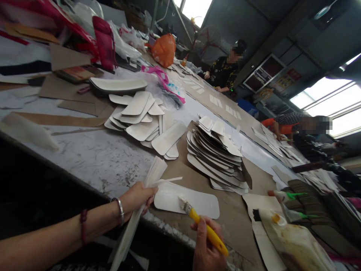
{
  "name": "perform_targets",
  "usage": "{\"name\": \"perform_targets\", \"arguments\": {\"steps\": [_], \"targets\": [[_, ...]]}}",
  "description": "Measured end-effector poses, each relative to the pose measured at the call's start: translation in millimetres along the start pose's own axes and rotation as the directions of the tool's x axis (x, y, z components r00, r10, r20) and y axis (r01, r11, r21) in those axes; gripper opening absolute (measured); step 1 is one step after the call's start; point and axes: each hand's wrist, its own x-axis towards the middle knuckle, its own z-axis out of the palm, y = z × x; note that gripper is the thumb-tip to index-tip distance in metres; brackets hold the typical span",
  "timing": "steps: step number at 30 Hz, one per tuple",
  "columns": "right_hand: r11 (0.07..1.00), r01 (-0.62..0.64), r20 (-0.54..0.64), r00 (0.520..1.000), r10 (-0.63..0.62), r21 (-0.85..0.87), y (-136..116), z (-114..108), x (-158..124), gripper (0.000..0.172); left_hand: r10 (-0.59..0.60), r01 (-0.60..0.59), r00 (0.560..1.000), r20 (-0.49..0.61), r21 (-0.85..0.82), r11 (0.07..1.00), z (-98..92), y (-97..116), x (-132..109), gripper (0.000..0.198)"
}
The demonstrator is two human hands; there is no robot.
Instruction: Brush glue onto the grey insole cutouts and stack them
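The left hand (pixel 137 199) was closed around a bundle of white strips (pixel 153 174) at the table (pixel 107 160) edge. The right hand (pixel 205 253) gripped a yellow brush (pixel 209 234), its bristles touching a flat white piece (pixel 204 204) lying on brown paper (pixel 232 216). A stack of similar pieces (pixel 214 158) lay just beyond.

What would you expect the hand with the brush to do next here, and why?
Probably draw the brush across the white piece: the right hand holds its bristles over that piece, lying on brown paper, while the left hand grips a bundle of strips beside it.
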Motion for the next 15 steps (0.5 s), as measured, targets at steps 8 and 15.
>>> {"name": "perform_targets", "arguments": {"steps": [8, 15], "targets": [[0.996, 0.064, 0.085, 0.994, -0.069, 0.06, -4, 5, -4, 0.023, -0.004, 0.006, 0.998, -0.055, 0.033, 0.999, 2.6, 0, -1, 0.041], [0.963, 0.128, -0.017, 0.991, -0.135, -0.237, 40, -48, 44, 0.033, 0.025, -0.023, 0.998, -0.059, 0.039, 0.999, 4.1, -2, -1, 0.041]]}}
